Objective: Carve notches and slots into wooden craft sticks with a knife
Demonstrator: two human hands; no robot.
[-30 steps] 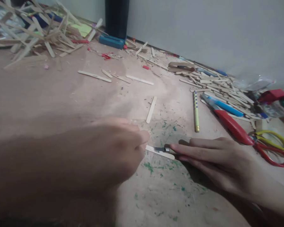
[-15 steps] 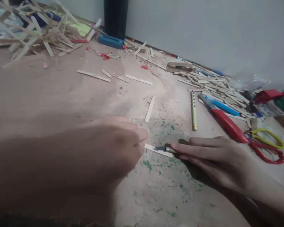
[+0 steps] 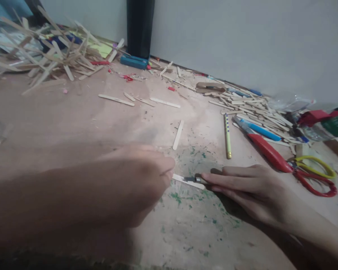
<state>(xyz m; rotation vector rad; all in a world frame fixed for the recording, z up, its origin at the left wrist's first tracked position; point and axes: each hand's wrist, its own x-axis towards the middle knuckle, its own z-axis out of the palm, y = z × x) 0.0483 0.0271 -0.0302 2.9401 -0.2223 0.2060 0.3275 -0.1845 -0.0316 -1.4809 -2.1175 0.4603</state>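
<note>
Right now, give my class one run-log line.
left hand: holding wooden stick | right hand: gripping craft knife | blade: over stick | pencil: beyond right hand

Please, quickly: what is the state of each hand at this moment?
Left hand: closed, holding a wooden stick near one end.
Right hand: closed, holding a small knife over the same stick.

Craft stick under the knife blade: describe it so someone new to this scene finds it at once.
On the table, go to the green flecks between the left hand and right hand. The pale craft stick lies there, its left end hidden by the left hand. Unlike the other loose sticks, it has the blade of the right hand's craft knife over it.
</note>
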